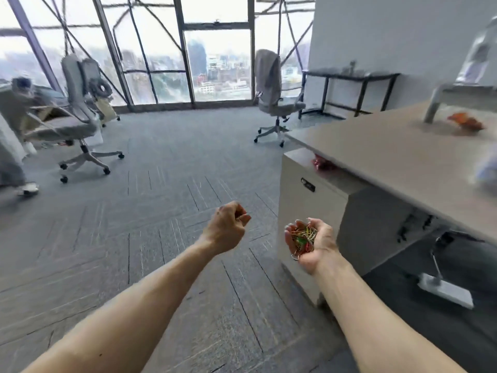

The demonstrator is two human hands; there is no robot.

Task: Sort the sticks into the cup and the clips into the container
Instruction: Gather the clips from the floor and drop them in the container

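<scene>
Paper clips [305, 238] of many colours lie in a heap in the right hand [322, 244]. The palm faces up like a little bowl. Its fingers [289, 233] curl up round the heap and hold it in. One or two clips hang over the edge of the palm near the wrist.

The left hand [226, 227] is just beside it, a bit higher and to the left. Its back faces up. Its fingers [242, 214] are curled tight against the thumb. I cannot tell if something small is pinched in there.

Both arms are bare and reach out over the grey carpet floor [161, 211]. The right hand is in front of a pale drawer cabinet [309, 200] that stands under the tabletop [390, 152].

Far back on the tabletop lies an orange-red heap [465, 122], too blurry to name. A small red thing [321, 162] peeks out under the tabletop's edge, half hidden. A pale blur [486, 170] is cut off at the right edge of the view. Two office chairs [271, 90] [78, 103] stand by the windows.
</scene>
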